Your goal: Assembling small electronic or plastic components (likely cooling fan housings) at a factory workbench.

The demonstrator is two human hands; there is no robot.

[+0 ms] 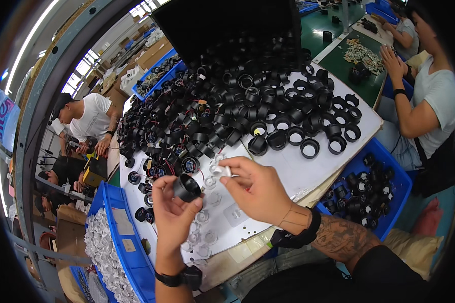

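Observation:
My left hand (174,214) grips a black cylindrical housing (187,187), its open end tilted up and toward the right. Between the thumb and fingers of my right hand (253,189) is a small white plastic part (221,171), just right of the housing and apart from it. Below both hands, several translucent white round pieces (211,236) lie on the white tabletop (283,177). Black housings with wires and small round circuit boards (190,165) lie close beyond my left hand. Loose black rings (309,148) are spread beyond my right hand.
A big heap of black parts (222,101) covers the far table, beneath a tipped black container (227,30). A blue bin (119,242) of white parts stands at left. Another blue bin (389,217) holds black parts at right. Co-workers sit on both sides.

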